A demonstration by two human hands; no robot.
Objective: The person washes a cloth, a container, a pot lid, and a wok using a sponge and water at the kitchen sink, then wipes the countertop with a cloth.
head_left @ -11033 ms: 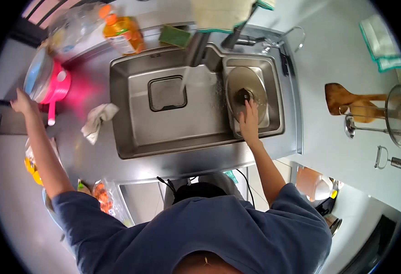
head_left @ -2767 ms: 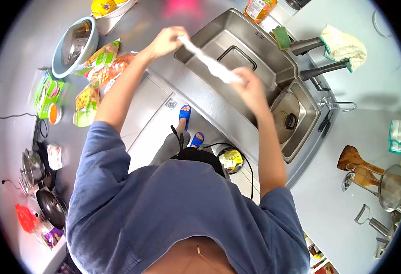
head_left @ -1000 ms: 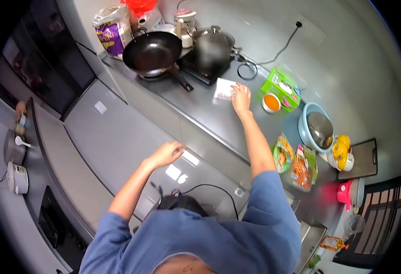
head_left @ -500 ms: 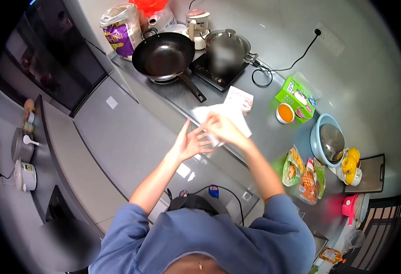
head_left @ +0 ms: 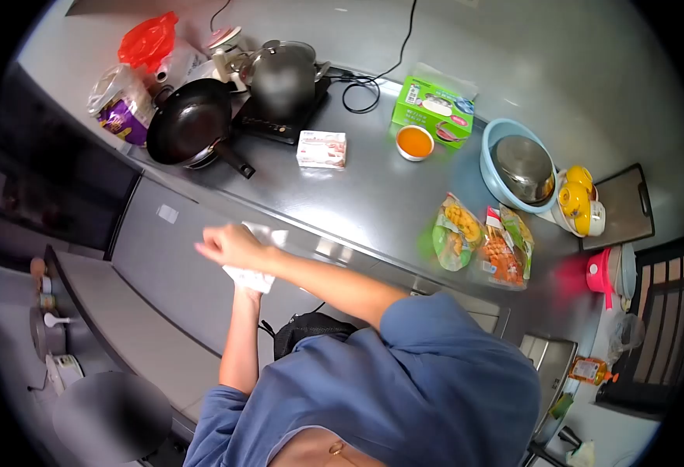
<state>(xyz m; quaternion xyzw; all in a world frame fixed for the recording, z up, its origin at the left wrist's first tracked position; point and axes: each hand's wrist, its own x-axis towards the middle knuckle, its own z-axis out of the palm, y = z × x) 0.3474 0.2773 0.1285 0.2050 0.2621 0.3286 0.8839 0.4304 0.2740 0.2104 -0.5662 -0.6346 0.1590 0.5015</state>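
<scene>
A crumpled white paper towel [head_left: 250, 279] is wrapped about my left hand and wrist, in front of the counter's edge. My right hand [head_left: 237, 246] is closed on the towel and lies across my left hand. Just the wrist of my left hand [head_left: 245, 300] shows clearly; its fingers are hidden behind the towel and my right hand. On the counter beyond, nearest to my hands, is a white pack with a reddish print [head_left: 322, 149]. A black wok [head_left: 190, 124] with its handle turned toward me stands to the left of that pack.
Behind the pack, a lidded pot [head_left: 281, 78] sits on a black induction cooker [head_left: 276, 124]. Rightward are a bowl of orange liquid [head_left: 415, 142], a green box [head_left: 434, 111], food packets [head_left: 458, 232], and a blue basin [head_left: 494, 175]. A sink [head_left: 548, 366] lies at lower right.
Both hands have moved left and come together, the right now crossing over the left with the white towel. The view has shifted and turned to the right along the counter.
</scene>
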